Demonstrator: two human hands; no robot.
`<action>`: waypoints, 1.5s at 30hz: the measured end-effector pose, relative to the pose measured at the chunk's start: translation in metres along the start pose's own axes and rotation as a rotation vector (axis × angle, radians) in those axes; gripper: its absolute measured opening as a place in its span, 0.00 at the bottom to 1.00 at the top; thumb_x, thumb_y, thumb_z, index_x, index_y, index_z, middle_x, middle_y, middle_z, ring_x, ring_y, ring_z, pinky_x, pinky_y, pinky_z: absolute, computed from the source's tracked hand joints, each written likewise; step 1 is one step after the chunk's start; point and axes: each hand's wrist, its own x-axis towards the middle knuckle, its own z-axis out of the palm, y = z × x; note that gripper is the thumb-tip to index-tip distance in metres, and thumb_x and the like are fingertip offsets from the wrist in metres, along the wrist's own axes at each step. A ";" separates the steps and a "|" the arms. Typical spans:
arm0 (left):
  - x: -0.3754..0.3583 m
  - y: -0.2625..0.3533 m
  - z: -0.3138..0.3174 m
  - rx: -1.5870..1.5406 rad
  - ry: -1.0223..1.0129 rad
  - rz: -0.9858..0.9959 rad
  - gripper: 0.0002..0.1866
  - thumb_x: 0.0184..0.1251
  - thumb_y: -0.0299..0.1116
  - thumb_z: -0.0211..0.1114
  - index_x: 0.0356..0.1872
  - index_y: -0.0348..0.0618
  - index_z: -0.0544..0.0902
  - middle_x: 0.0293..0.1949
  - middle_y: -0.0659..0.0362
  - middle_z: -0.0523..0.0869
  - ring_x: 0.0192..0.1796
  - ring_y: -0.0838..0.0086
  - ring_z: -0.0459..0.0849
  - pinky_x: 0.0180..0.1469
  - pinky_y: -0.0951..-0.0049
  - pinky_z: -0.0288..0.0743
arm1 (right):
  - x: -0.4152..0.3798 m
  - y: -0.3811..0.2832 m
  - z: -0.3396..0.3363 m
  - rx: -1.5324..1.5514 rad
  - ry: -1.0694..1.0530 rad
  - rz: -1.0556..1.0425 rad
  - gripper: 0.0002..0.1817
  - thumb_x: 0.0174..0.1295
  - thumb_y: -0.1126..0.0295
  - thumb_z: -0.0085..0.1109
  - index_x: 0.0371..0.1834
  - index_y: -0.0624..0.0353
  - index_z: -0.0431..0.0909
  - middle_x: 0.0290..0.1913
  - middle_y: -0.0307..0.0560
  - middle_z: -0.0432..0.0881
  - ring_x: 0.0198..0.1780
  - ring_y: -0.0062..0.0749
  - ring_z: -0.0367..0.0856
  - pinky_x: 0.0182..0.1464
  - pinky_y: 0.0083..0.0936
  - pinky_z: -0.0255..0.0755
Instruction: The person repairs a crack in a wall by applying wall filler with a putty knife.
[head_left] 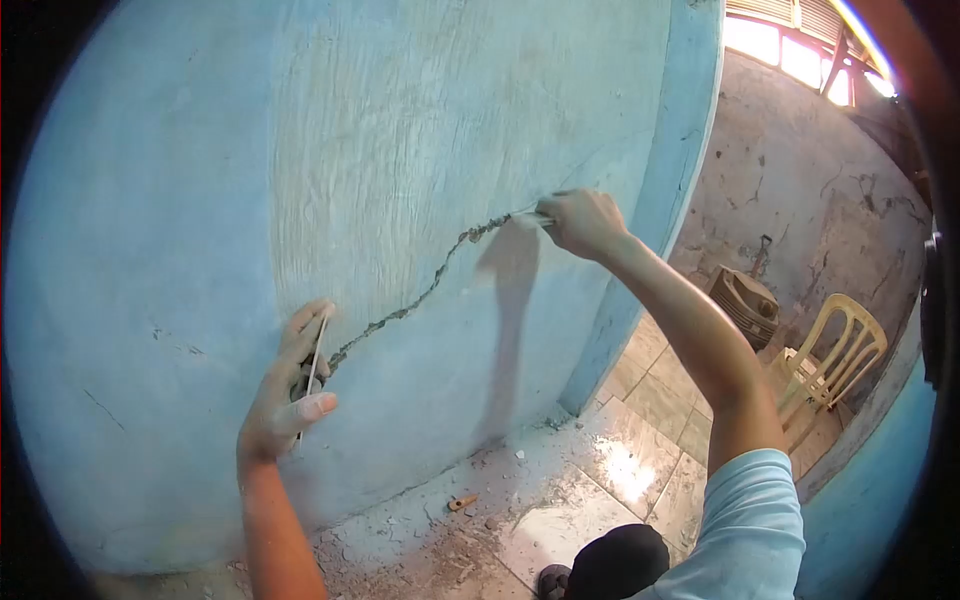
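A jagged crack (440, 275) runs diagonally across the light blue wall (400, 120). At its upper right end, my right hand (585, 222) is closed around a thin putty knife (526, 212), whose tip meets the crack. My fingers hide most of this tool. By the crack's lower left end, my left hand (275, 400) grips a flat scraper (316, 350) seen nearly edge-on, with thumb and fingers around it. Its handle is mostly hidden by the hand. Ridged, paler plaster covers the wall above the crack.
Dust and crumbled plaster lie along the foot of the wall. A small orange-brown object (462, 503) rests on the tiled floor (560, 520). To the right, past the wall's edge, stand a cream plastic chair (850, 325) and a dusty grey container (745, 300).
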 end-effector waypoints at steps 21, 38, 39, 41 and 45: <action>0.001 -0.006 -0.003 -0.009 -0.015 0.050 0.65 0.42 0.63 0.73 0.84 0.34 0.68 0.80 0.61 0.66 0.47 0.72 0.68 0.53 0.76 0.68 | 0.001 -0.009 -0.004 -0.143 -0.024 -0.097 0.05 0.69 0.63 0.67 0.44 0.47 0.86 0.41 0.37 0.89 0.42 0.39 0.93 0.36 0.40 0.86; 0.000 0.000 0.003 0.002 -0.013 0.020 0.65 0.44 0.64 0.73 0.85 0.35 0.68 0.81 0.57 0.65 0.51 0.72 0.70 0.57 0.73 0.69 | 0.011 -0.016 -0.024 0.362 -0.208 0.261 0.21 0.73 0.53 0.68 0.43 0.63 0.92 0.41 0.60 0.92 0.39 0.54 0.93 0.41 0.49 0.84; -0.001 0.002 0.001 -0.006 -0.007 0.007 0.65 0.44 0.64 0.73 0.85 0.35 0.68 0.81 0.58 0.65 0.51 0.72 0.70 0.57 0.73 0.69 | 0.016 -0.004 -0.019 0.430 -0.258 0.352 0.23 0.73 0.49 0.69 0.45 0.62 0.92 0.42 0.60 0.92 0.40 0.55 0.93 0.42 0.50 0.83; 0.001 -0.007 -0.001 0.008 -0.003 0.037 0.66 0.44 0.66 0.74 0.85 0.35 0.67 0.81 0.58 0.64 0.48 0.73 0.70 0.54 0.75 0.69 | 0.011 0.006 -0.018 0.255 -0.151 0.249 0.16 0.74 0.53 0.67 0.44 0.54 0.93 0.40 0.51 0.93 0.43 0.49 0.93 0.42 0.48 0.84; -0.001 -0.002 0.000 0.001 -0.012 0.023 0.67 0.44 0.68 0.74 0.85 0.35 0.67 0.81 0.59 0.63 0.47 0.74 0.69 0.53 0.76 0.69 | -0.006 0.014 -0.022 -0.044 -0.068 0.088 0.09 0.74 0.59 0.66 0.45 0.48 0.89 0.40 0.40 0.91 0.43 0.43 0.92 0.42 0.44 0.86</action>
